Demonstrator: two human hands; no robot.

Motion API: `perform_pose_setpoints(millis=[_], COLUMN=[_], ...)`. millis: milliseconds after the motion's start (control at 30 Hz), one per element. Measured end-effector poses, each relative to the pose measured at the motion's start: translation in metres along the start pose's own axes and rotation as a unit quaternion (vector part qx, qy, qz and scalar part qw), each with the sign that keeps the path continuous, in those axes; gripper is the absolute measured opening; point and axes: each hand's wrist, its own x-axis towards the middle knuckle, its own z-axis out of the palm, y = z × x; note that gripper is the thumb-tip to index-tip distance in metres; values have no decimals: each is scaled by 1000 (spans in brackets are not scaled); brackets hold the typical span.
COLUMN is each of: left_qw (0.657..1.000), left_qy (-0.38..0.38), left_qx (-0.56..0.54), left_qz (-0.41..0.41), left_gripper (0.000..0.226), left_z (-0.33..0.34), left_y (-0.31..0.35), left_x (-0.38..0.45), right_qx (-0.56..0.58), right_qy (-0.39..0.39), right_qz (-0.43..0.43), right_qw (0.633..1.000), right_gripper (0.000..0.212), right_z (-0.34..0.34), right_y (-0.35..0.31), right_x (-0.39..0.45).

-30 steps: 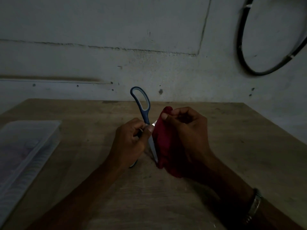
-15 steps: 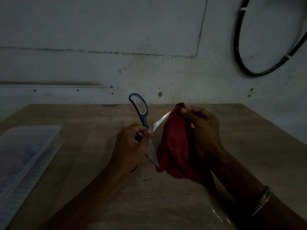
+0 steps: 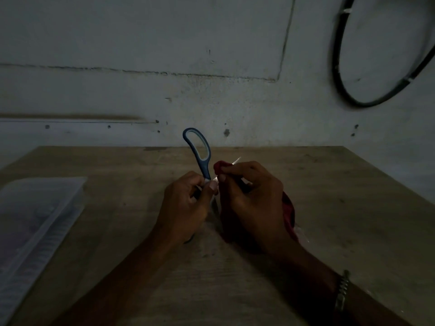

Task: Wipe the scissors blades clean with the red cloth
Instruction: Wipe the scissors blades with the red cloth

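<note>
The scissors (image 3: 200,154) have blue handles and stand spread apart above the wooden table (image 3: 341,208), one handle loop pointing up. My left hand (image 3: 186,203) grips them near the pivot. My right hand (image 3: 251,198) pinches the red cloth (image 3: 219,166) around the upper blade close to the pivot; only the silver tip (image 3: 236,160) sticks out past the cloth. More of the cloth hangs below my right hand (image 3: 290,215). The lower blade is mostly hidden between my hands.
A clear plastic box (image 3: 35,220) lies on the table's left side. A grey wall (image 3: 141,67) rises right behind the table, with a black cable loop (image 3: 339,85) hanging at the upper right. A metal bracelet (image 3: 342,290) is on my right wrist.
My right hand has slid the red cloth back down the upper blade toward the pivot, covering most of the blade that was bare half a second ago. My left hand has held the scissors steady.
</note>
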Motion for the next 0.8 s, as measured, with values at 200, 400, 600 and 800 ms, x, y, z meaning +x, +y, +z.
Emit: perform_pose_setpoints(millis=[200, 400, 600, 800], left_qw=[1000, 999, 998, 997], left_qy=[3, 26, 26, -11], left_qx=[21, 33, -2, -38], left_qz=[8, -27, -61, -69], left_gripper=[21, 27, 22, 17], left_z=[1, 1, -1, -4], left_y=[-1, 5, 3, 7], left_x=[1, 1, 1, 0], right_qx=[40, 31, -81, -152], right_qy=[63, 109, -57, -63], right_qz=[89, 120, -43, -167], right_qw=[993, 986, 994, 972], right_gripper=[13, 11, 43, 55], right_z=[-2, -26, 2, 0], right_y=[4, 5, -14, -11], right_x=[20, 28, -5, -6])
